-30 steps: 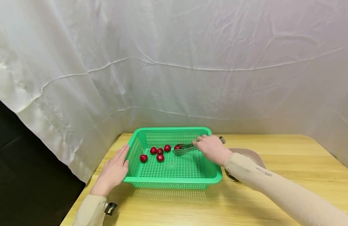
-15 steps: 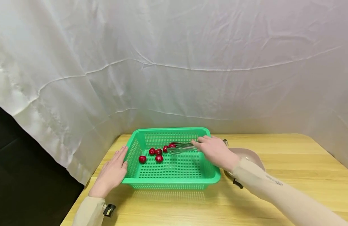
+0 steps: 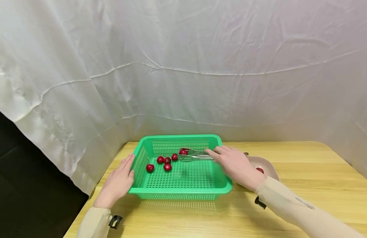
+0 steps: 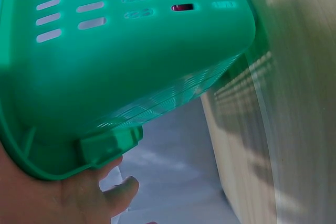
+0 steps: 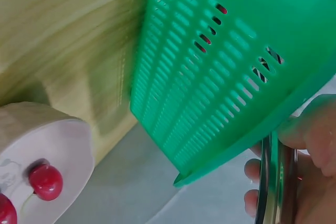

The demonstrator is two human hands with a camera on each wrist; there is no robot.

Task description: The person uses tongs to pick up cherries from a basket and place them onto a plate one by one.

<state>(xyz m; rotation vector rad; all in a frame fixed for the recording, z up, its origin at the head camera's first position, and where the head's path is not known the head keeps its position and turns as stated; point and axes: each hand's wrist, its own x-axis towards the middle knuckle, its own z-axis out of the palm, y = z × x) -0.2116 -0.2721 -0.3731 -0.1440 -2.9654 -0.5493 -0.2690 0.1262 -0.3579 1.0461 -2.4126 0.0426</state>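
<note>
My right hand (image 3: 235,163) grips metal tongs (image 3: 201,157) that reach over the right rim of a green plastic basket (image 3: 183,190). Their tips lie beside a dark red cherry (image 3: 183,152) near the basket's back wall. Several more cherries sit to the left of it on the basket floor, among them one cherry (image 3: 150,168) near the left wall. My left hand (image 3: 119,181) rests along the basket's left rim with its fingers straight. In the right wrist view, the tongs' handle (image 5: 280,177) lies between thumb and fingers.
A pinkish dish (image 3: 271,168) stands on the wooden table (image 3: 314,178) right of the basket, partly behind my right forearm. Inside it lie a cherry (image 5: 46,182) with a stem and part of another. A pale curtain (image 3: 183,92) hangs behind the table.
The tongs first moved left, and the cherry at their tips shifted left too. Since then my right hand has drawn back right, uncovering a cherry in the dish. My left hand stays at the rim.
</note>
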